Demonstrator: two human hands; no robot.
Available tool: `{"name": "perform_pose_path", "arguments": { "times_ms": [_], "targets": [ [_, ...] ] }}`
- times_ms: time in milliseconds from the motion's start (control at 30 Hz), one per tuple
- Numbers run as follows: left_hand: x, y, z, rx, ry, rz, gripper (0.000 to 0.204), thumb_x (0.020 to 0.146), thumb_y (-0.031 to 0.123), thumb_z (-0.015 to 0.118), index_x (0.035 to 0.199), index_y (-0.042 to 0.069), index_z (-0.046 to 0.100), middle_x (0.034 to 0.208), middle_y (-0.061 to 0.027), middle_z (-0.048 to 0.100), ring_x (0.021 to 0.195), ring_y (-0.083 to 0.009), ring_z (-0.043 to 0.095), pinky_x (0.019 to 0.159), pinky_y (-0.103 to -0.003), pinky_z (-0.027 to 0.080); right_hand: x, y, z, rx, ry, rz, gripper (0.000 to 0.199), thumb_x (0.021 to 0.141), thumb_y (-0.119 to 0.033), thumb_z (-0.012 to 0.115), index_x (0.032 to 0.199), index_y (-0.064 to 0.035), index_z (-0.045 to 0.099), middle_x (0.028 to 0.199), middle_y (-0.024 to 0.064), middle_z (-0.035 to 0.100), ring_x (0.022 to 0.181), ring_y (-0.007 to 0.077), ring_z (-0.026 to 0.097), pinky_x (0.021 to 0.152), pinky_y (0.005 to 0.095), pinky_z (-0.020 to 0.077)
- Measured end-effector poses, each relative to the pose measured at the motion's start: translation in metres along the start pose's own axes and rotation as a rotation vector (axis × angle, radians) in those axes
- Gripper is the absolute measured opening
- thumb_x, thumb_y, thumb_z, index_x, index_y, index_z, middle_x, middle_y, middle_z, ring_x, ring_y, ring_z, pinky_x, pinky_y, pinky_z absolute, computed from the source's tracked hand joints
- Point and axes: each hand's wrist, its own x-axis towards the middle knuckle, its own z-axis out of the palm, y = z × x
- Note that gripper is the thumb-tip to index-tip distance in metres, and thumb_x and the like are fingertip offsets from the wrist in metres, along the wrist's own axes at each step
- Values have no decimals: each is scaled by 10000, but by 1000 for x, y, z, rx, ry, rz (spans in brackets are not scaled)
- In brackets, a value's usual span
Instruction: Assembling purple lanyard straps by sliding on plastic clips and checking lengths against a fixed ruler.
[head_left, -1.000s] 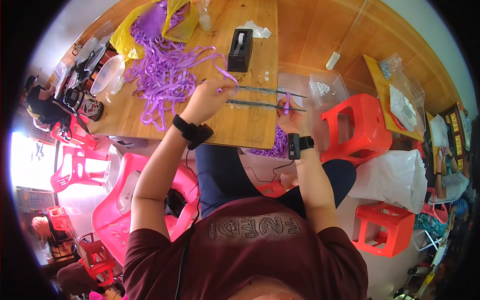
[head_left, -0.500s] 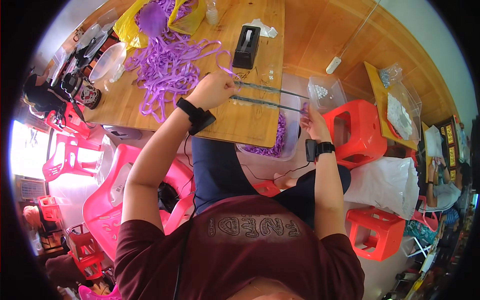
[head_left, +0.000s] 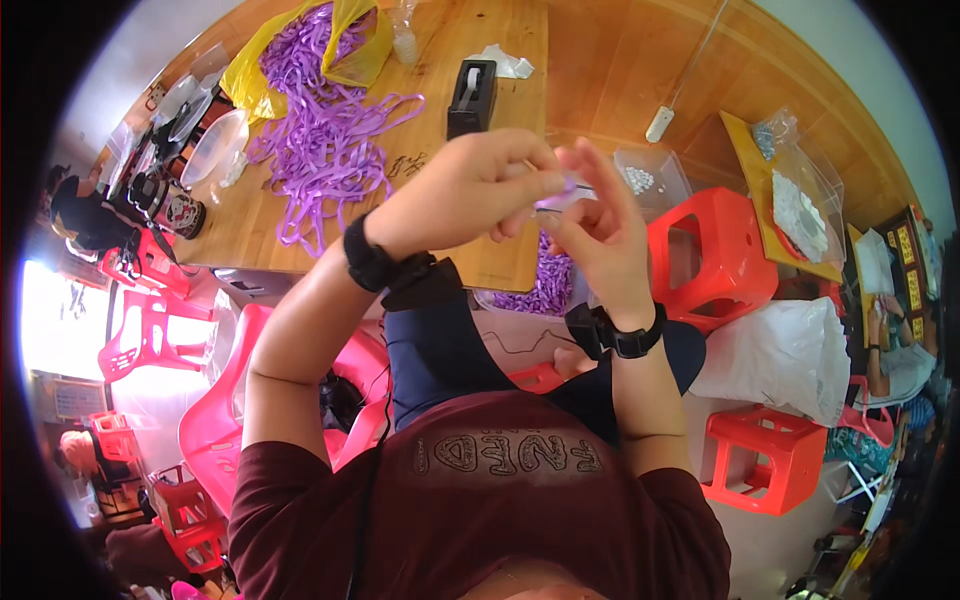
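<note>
A wooden table (head_left: 500, 70) fills the upper frame, a heap of purple ribbons (head_left: 320, 130) at its upper left. At centre, the left hand (head_left: 470, 185) and right hand (head_left: 605, 235) pinch a small purple ribbon piece (head_left: 555, 195) between closed fingertips.

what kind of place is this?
Likely an informal craft or assembly workshop: a wooden table heaped with purple ribbons, a tape dispenser, and plastic stools around it.

Both hands meet at centre: left hand (head_left: 470, 190) and right hand (head_left: 600, 235) pinch a purple ribbon piece (head_left: 556, 192); ribbon heap (head_left: 320, 130) at eleven o'clock.
</note>
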Motion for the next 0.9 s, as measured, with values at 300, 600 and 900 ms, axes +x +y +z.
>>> {"name": "perform_pose_path", "arguments": {
  "times_ms": [300, 600, 900],
  "targets": [
    [22, -44, 5, -8, -196, -103, 240, 996, 205, 608, 1095, -10, 654, 740, -32, 661, 613, -73, 600, 550, -223, 477, 5, -2, -61, -9, 256, 102, 256, 1003, -110, 574, 1198, 36, 654, 1052, 151, 714, 798, 162, 696, 737, 278, 580],
    [44, -72, 22, -149, -237, -97, 244, 1007, 225, 582, 1026, 4, 683, 815, -31, 692, 753, -87, 638, 681, -234, 502, -7, 7, -86, -267, 17, 303, 551, 883, 41, 625, 1416, -40, 511, 1325, 102, 609, 749, 100, 661, 654, 238, 542],
    [78, -87, 47, -242, -331, -103, 233, 1008, 224, 588, 1005, 4, 663, 818, -37, 669, 746, -95, 626, 664, -233, 488, -8, 29, -83, -125, 76, 195, 285, 977, -8, 515, 1226, 59, 638, 967, 125, 718, 839, 151, 704, 749, 269, 576]
  ]
}}
